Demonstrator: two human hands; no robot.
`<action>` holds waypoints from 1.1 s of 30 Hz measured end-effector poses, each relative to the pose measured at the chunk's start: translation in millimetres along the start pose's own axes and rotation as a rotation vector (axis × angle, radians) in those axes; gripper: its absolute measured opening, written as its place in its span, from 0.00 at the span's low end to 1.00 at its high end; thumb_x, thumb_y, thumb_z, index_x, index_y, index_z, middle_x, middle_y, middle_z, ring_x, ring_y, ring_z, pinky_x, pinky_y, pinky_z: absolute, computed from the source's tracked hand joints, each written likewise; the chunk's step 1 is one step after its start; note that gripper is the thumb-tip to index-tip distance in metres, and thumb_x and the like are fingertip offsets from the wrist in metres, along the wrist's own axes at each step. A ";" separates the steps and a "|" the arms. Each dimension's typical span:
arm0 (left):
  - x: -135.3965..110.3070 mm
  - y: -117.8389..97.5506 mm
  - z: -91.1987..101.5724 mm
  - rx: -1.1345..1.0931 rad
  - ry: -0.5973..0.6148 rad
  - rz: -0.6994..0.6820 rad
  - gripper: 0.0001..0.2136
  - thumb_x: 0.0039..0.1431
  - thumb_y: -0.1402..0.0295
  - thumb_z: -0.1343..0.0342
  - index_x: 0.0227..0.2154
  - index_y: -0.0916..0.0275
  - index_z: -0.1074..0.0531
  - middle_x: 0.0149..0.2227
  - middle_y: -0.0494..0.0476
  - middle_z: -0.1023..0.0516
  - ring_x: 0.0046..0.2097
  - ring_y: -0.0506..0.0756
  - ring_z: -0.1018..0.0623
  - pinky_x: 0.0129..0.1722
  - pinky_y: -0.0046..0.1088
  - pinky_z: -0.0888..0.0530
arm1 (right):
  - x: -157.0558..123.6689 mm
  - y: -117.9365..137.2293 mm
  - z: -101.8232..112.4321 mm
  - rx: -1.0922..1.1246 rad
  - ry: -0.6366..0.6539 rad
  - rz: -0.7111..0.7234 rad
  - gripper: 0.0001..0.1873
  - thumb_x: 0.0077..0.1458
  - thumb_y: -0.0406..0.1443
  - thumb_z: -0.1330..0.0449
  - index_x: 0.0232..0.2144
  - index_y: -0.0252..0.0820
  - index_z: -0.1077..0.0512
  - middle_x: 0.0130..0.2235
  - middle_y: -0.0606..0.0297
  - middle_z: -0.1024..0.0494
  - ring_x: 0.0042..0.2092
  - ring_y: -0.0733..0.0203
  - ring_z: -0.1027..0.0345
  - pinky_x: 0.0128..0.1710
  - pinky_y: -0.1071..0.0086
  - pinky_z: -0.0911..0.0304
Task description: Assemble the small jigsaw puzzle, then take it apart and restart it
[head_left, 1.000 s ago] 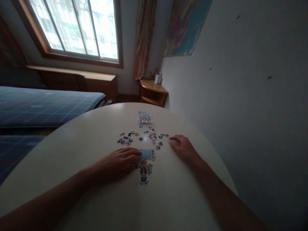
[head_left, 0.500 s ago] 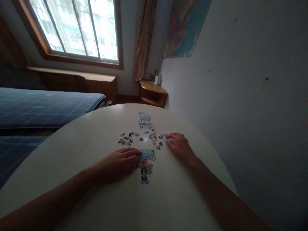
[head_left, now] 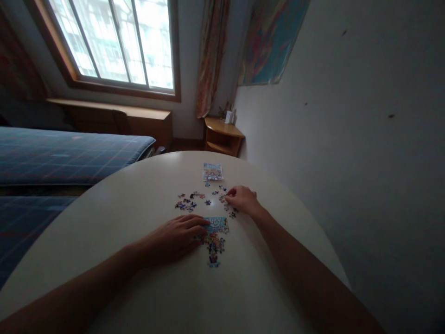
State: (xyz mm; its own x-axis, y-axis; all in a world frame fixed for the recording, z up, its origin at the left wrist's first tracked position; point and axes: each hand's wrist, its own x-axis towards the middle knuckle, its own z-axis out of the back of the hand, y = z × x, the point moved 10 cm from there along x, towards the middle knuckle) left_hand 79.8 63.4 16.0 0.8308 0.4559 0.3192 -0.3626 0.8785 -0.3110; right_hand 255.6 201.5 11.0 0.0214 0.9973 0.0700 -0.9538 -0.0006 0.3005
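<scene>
A partly joined jigsaw puzzle (head_left: 216, 236) lies on the round white table (head_left: 146, 195). My left hand (head_left: 174, 239) rests flat on the table with its fingers stretched out, the fingertips touching the puzzle's left edge. Several loose puzzle pieces (head_left: 189, 202) are scattered beyond it. My right hand (head_left: 242, 198) is over the right part of the scatter, its fingers curled down onto the pieces; what they pinch is too small to make out. A small picture card (head_left: 212, 172) lies farther back on the table.
A white wall runs close along the table's right side. A bed with a blue plaid cover (head_left: 66, 155) stands to the left. A wooden corner shelf (head_left: 222, 134) and a window (head_left: 118, 41) are behind the table.
My right hand has moved left from the right end of the loose pieces into the scatter, and its fingers have curled. My left hand has stayed on the puzzle's edge.
</scene>
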 end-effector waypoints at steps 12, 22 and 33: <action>-0.4 2.1 -2.6 0.007 0.030 0.006 0.11 0.66 0.73 0.49 0.50 0.58 0.32 0.59 0.59 0.29 0.60 0.59 0.29 0.59 0.42 0.30 | 2.4 0.3 -3.5 0.010 0.048 -0.021 0.15 0.49 0.46 0.34 0.38 0.46 0.21 0.43 0.59 0.19 0.48 0.49 0.28 0.48 0.57 0.44; -0.3 1.4 -2.1 -0.002 0.043 0.018 0.11 0.66 0.73 0.49 0.49 0.58 0.32 0.59 0.59 0.30 0.60 0.58 0.30 0.60 0.41 0.31 | -0.7 18.0 2.0 0.094 0.063 0.094 0.09 0.51 0.35 0.34 0.37 0.44 0.23 0.39 0.63 0.18 0.46 0.52 0.26 0.50 0.57 0.42; 0.7 1.3 -0.4 0.005 0.007 0.013 0.10 0.66 0.72 0.48 0.49 0.57 0.31 0.58 0.58 0.28 0.58 0.59 0.28 0.59 0.42 0.29 | -84.6 21.6 15.1 0.532 0.279 0.359 0.08 0.55 0.41 0.34 0.34 0.42 0.20 0.33 0.64 0.17 0.34 0.61 0.24 0.36 0.69 0.33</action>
State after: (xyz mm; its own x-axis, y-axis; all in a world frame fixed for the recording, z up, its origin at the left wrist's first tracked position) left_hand 80.1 64.8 15.4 0.8289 0.4663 0.3091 -0.3753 0.8732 -0.3108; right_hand 237.7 116.0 26.0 -0.4133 0.9102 0.0269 -0.6095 -0.2985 0.7345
